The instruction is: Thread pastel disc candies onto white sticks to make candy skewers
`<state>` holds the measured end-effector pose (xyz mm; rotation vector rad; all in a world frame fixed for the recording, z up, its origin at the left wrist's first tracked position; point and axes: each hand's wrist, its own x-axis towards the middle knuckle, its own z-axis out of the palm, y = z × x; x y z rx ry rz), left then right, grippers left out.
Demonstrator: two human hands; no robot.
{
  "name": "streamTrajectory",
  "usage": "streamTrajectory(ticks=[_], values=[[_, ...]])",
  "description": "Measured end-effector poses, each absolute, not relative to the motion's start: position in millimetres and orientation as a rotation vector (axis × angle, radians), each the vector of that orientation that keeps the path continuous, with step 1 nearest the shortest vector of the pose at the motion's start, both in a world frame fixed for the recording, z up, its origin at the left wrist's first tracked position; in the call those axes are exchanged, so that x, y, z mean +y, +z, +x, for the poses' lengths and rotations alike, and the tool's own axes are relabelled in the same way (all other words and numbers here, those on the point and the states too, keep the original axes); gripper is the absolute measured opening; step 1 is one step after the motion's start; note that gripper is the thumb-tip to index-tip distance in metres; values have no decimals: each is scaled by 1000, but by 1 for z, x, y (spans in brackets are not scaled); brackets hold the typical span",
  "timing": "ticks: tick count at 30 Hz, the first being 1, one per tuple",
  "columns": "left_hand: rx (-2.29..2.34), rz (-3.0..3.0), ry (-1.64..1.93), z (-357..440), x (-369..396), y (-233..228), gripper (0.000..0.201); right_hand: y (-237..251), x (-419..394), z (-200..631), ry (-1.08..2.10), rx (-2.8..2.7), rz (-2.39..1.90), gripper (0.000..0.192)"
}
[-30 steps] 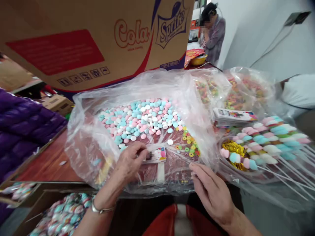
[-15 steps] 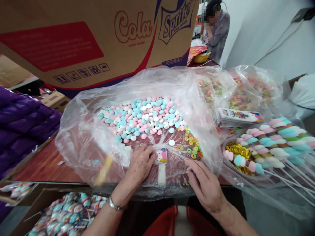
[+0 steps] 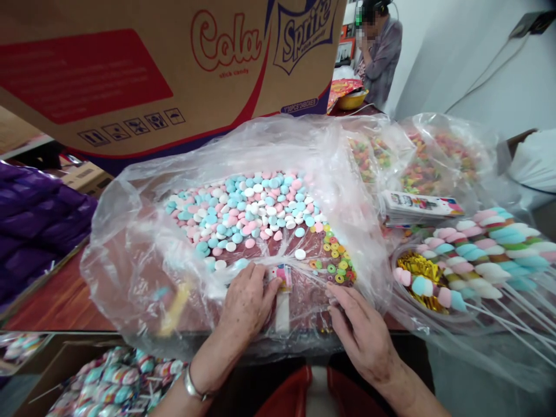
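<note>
My left hand (image 3: 248, 304), with a silver bracelet at the wrist, rests on clear plastic with bent fingers; its thumb presses at the left edge of a small printed card (image 3: 282, 275). What lies under those fingers is hidden. To the right, my right hand (image 3: 362, 327) reaches forward over the plastic, fingers extended and a gap before the thumb. Near its fingertips lie gummy rings (image 3: 334, 249). A heap of pink, blue and white round candies (image 3: 252, 205) spreads on the opened plastic bag (image 3: 139, 197). One white candy (image 3: 300, 254) sits apart.
Behind stands a big cardboard box (image 3: 174, 63). Twisted marshmallow sticks (image 3: 486, 249), a card stack (image 3: 421, 205) and bagged gummies (image 3: 417, 156) are at right. A carton of wrapped lollipops (image 3: 117, 382) sits below left. Another person (image 3: 382, 55) is at the back.
My left hand has shifted slightly, its fingers drawn more together, and more of the card's left side shows. The right hand stays nearly in place. The whole view has moved a little.
</note>
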<state>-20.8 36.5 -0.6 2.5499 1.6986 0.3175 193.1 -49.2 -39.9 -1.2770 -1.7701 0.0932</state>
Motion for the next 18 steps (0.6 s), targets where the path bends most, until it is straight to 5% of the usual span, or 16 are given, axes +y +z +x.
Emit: streamTrajectory(ticks=[18], values=[[1519,2462,454,-34,56,-5,26,-40,-48,194,180,-1726,-1266,35]])
